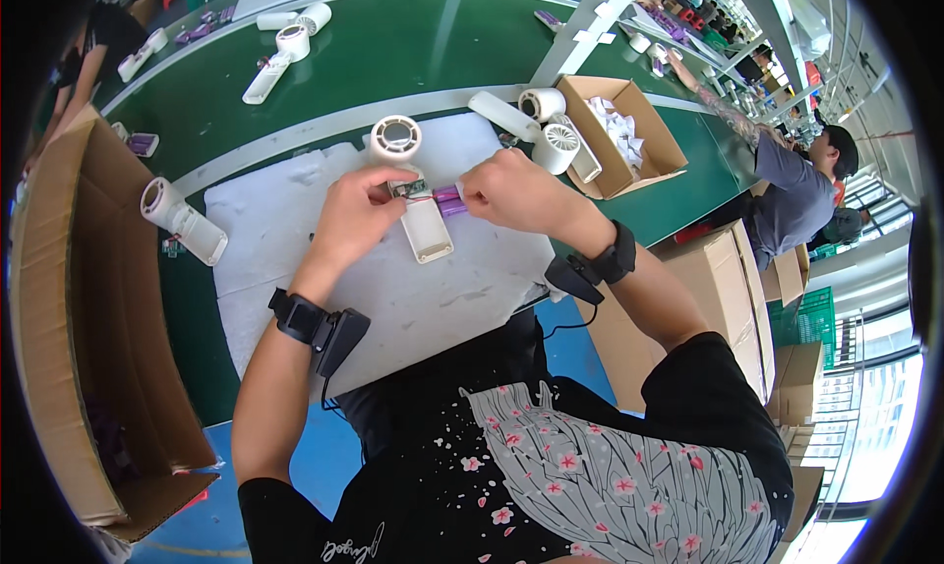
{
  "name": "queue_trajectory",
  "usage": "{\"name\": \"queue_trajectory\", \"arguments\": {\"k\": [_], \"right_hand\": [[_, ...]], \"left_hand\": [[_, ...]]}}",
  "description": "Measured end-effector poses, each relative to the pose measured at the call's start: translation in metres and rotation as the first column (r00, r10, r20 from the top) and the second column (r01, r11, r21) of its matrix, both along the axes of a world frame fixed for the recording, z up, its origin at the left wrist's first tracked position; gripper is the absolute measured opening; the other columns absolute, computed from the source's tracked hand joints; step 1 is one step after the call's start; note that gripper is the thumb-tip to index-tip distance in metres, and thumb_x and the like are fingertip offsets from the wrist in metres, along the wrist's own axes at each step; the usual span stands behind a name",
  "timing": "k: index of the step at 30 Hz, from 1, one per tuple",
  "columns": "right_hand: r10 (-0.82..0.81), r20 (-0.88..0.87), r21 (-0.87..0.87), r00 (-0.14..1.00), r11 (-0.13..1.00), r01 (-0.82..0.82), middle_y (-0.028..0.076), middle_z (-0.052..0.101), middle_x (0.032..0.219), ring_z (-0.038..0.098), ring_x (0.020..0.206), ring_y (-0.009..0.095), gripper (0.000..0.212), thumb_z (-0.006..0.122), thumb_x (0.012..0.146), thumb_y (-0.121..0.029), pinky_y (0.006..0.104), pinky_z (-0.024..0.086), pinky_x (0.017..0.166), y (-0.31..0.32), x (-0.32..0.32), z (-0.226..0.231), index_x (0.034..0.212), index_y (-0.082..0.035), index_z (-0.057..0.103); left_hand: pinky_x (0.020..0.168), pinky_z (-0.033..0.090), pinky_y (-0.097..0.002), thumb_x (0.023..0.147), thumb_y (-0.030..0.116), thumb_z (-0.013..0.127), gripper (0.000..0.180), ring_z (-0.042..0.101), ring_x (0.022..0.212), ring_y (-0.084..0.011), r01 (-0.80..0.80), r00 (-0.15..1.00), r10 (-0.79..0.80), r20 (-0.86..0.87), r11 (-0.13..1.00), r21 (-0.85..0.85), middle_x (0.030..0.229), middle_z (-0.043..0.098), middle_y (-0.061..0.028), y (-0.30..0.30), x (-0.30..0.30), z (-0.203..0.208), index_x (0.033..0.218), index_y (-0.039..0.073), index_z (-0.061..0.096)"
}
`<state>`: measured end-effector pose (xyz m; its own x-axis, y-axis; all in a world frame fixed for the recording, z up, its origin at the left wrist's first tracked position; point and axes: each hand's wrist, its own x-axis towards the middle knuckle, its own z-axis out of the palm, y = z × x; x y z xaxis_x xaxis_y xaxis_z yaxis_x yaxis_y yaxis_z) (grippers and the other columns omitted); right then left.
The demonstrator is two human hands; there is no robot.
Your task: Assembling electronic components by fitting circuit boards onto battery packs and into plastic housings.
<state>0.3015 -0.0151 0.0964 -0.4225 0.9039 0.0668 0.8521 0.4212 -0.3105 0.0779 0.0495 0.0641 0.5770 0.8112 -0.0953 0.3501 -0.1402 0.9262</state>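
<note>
At the middle of the frame, on a whitish mat [492,289], an open white handle [427,235] is lying, with its round fan head [395,137] pointing toward the upper edge. The left hand [356,213] is half closing, thumb and index finger touching the handle's side; whether they are gripping it, I cannot tell. The right hand [519,192] is curling tightly beside the purple cells [449,201]; its fingertips are hidden, so its hold is not certain. A green circuit board [409,187] is already sitting in the handle. The cells are still lying beside it, outside, and no cover is closing it, so I judge this unit is about half complete. Farther, other white fan parts [557,147] are resting beside a small carton [657,156], upper right of centre.
</note>
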Motion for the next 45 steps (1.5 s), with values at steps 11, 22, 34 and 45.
{"name": "queue_trajectory", "arguments": {"k": [11, 22, 34, 45], "right_hand": [[-0.058, -0.178, 0.148, 0.982, 0.985, 0.085, 0.015, 0.064, 0.074, 0.062, 0.071, 0.034, 0.011, 0.062, 0.077, -0.004, 0.0411, 0.052, 0.069, -0.012, 0.003, 0.009, 0.07, 0.003, 0.058], [-0.19, -0.252, 0.052, 0.949, 0.976, 0.209, 0.017, 0.061, 0.082, 0.062, 0.069, 0.031, 0.006, 0.061, 0.075, -0.003, 0.0397, 0.05, 0.063, 0.011, 0.015, -0.014, 0.078, 0.001, 0.058], [-0.783, -0.256, 0.076, 0.567, 0.569, 0.819, 0.017, 0.069, 0.091, 0.068, 0.079, 0.027, 0.031, 0.071, 0.079, -0.016, 0.0343, 0.054, 0.07, 0.021, 0.09, 0.015, 0.106, -0.002, 0.067], [-0.131, -0.461, -0.388, 0.878, 0.919, -0.067, 0.013, 0.066, 0.107, 0.066, 0.084, 0.022, 0.03, 0.073, 0.079, -0.014, 0.0315, 0.054, 0.074, 0.041, 0.001, 0.005, 0.104, 0.002, 0.066]], "left_hand": [[0.064, 0.048, -0.0221, 0.076, -0.004, 0.063, 0.031, 0.061, 0.069, -0.0086, 0.097, 0.994, -0.099, -0.045, 0.994, -0.041, 0.081, 0.068, -0.0054, 0.024, 0.009, 0.033, 0.106, 0.001, 0.069], [0.066, 0.049, -0.0232, 0.075, -0.002, 0.065, 0.029, 0.059, 0.069, -0.0087, 0.08, 0.99, -0.082, 0.113, 0.997, 0.023, 0.091, 0.068, -0.0044, 0.04, 0.012, 0.003, 0.103, 0.004, 0.072], [0.068, 0.05, -0.0235, 0.076, 0.0, 0.065, 0.029, 0.062, 0.073, -0.0107, 0.069, 0.991, -0.061, 0.118, 0.995, -0.066, 0.093, 0.068, -0.0055, 0.041, 0.005, -0.006, 0.104, 0.004, 0.072], [0.069, 0.052, -0.0256, 0.075, 0.0, 0.065, 0.031, 0.065, 0.075, -0.014, 0.002, 0.99, -0.015, 0.143, 0.996, 0.09, 0.1, 0.068, -0.0084, 0.042, -0.001, 0.006, 0.104, 0.005, 0.072]]}}
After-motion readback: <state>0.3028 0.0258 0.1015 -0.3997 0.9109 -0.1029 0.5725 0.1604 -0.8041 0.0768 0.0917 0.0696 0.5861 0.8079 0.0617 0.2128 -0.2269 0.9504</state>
